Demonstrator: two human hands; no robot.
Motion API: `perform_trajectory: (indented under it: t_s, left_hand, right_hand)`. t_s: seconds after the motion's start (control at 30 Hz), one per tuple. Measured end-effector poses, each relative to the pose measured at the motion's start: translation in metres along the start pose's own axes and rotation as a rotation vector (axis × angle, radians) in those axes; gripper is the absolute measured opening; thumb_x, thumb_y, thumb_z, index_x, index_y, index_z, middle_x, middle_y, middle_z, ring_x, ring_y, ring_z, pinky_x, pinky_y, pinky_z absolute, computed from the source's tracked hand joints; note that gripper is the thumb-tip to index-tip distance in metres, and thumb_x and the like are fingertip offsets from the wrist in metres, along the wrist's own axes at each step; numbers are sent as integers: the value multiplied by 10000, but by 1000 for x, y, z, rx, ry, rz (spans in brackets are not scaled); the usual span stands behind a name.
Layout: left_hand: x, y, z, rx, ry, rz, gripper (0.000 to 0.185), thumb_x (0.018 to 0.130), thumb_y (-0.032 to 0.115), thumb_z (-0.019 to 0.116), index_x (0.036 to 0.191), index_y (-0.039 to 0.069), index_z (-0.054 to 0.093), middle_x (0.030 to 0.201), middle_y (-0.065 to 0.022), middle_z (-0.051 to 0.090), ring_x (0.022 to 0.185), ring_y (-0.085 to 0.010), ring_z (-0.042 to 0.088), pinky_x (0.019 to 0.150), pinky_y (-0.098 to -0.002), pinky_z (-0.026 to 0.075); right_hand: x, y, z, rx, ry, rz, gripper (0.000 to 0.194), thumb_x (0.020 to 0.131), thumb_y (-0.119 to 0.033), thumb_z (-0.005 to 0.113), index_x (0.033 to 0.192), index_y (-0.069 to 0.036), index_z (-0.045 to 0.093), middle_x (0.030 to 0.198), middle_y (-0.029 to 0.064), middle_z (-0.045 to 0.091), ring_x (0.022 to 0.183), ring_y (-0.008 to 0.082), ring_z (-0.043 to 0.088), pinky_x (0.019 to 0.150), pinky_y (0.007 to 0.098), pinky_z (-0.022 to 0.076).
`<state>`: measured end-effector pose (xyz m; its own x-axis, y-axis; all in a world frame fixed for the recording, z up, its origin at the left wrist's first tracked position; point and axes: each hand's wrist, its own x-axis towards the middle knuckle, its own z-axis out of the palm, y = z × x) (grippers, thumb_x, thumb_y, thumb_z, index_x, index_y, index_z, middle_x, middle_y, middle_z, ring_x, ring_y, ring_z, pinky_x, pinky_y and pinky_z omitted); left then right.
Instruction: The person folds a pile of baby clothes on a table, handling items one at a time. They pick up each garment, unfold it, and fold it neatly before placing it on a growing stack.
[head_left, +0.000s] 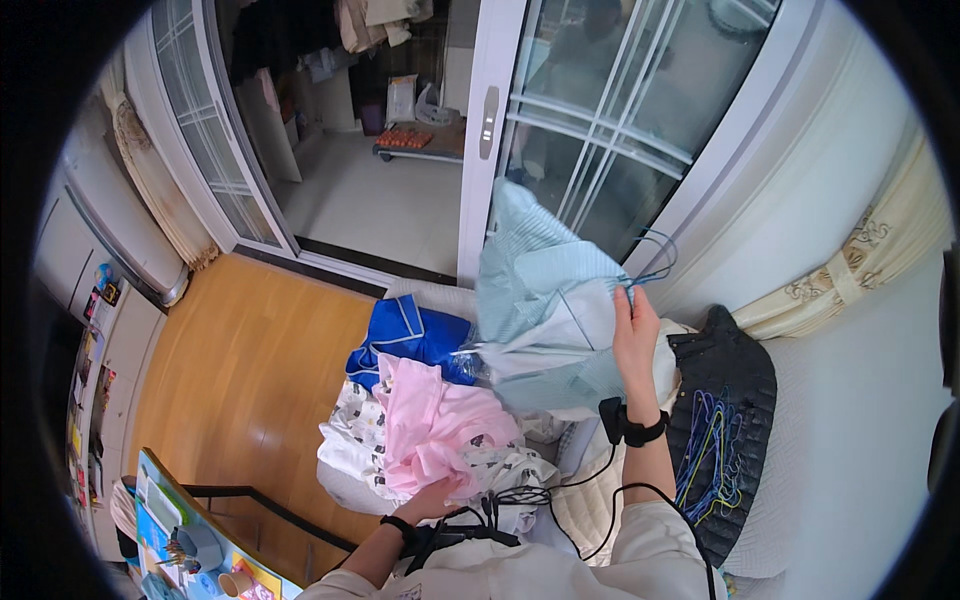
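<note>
A light green ribbed garment (555, 262) with a white inside hangs on a blue hanger (666, 259). My right hand (636, 322) grips it where the hanger's hook comes out at the collar. Low in the view, my left hand (439, 499) lies at the lower edge of a pink garment (435, 420); its fingertips are partly hidden, so its hold cannot be told. White garments with dark prints (349, 427) lie beside and under the pink one. Behind them is a blue garment with pale piping (420, 337).
Several loose hangers (709, 457) rest on a black quilted jacket (720, 360) at right. Glass sliding doors (489, 135) stand ahead. A table (217, 547) with a pen holder (196, 547) and a cup (234, 583) is at lower left. Black cables (525, 493) run near my waist.
</note>
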<state>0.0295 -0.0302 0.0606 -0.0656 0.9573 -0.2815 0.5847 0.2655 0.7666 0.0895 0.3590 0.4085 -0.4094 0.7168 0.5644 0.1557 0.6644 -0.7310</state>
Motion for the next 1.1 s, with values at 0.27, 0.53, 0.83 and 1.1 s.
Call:
perform_trajectory:
  t_s: [0.27, 0.53, 0.83, 1.1]
  left_hand:
    - [-20, 60, -107, -169, 560, -110, 363, 866, 195, 666, 1162, -6, 603, 960, -166, 673, 832, -252, 655, 747, -330, 520]
    - [-43, 197, -198, -88, 1171, 238, 565, 783, 147, 761, 1249, 0, 478, 1176, -188, 520, 1008, -301, 578, 817, -363, 500]
    - [-46, 249, -201, 415, 1439, 199, 764, 569, 107, 773, 1277, 40, 492, 1347, -209, 416, 1246, -383, 423, 1081, -524, 277]
    - [-59, 211, -232, 447, 1364, 65, 542, 572, -45, 643, 1106, 40, 595, 1090, -129, 579, 1162, -338, 514, 1030, -466, 356]
  right_hand:
    - [-53, -106, -26, -16, -189, -151, 183, 905, -168, 630, 915, 12, 596, 712, 135, 560, 616, 221, 514, 581, 325, 417]
    - [-108, -136, -24, 57, -332, -26, 211, 881, -191, 663, 920, 6, 600, 702, 134, 583, 599, 204, 530, 572, 324, 425]
    - [-154, -147, -23, 118, -418, -27, 258, 865, -225, 697, 859, 1, 572, 679, 115, 550, 589, 183, 486, 567, 318, 416]
    - [-156, -144, -33, 66, -262, -70, 250, 846, -187, 727, 815, 1, 566, 642, 30, 547, 611, 74, 461, 550, 249, 389]
